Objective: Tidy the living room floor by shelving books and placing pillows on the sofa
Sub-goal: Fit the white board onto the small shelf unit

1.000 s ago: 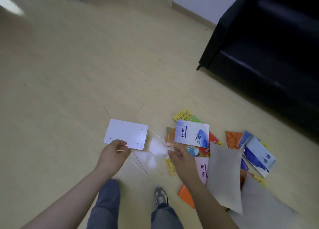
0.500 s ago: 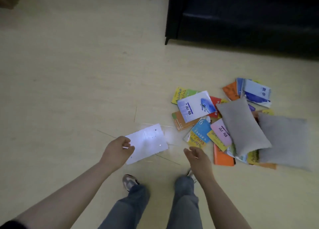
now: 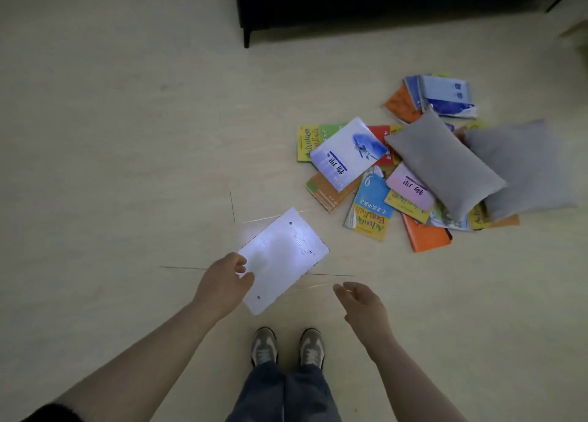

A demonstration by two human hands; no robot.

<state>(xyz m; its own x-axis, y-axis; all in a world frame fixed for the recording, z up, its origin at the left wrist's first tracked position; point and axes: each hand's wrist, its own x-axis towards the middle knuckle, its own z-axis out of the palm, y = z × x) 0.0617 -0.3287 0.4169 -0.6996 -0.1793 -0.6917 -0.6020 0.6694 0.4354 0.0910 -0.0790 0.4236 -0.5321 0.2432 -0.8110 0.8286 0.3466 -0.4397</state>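
A person in grey shoes (image 3: 288,345) is standing on the pale floor (image 3: 111,167), the left hand (image 3: 222,281) pinching the near edge of a flat white board (image 3: 286,256), its grip holding that board. The right hand (image 3: 362,304) is hovering beside it, its grip wide and empty. Beyond, scattered books (image 3: 369,205) are lying heaped on the floor, two grey pillows (image 3: 445,164) resting across them, near the dark sofa (image 3: 381,1).
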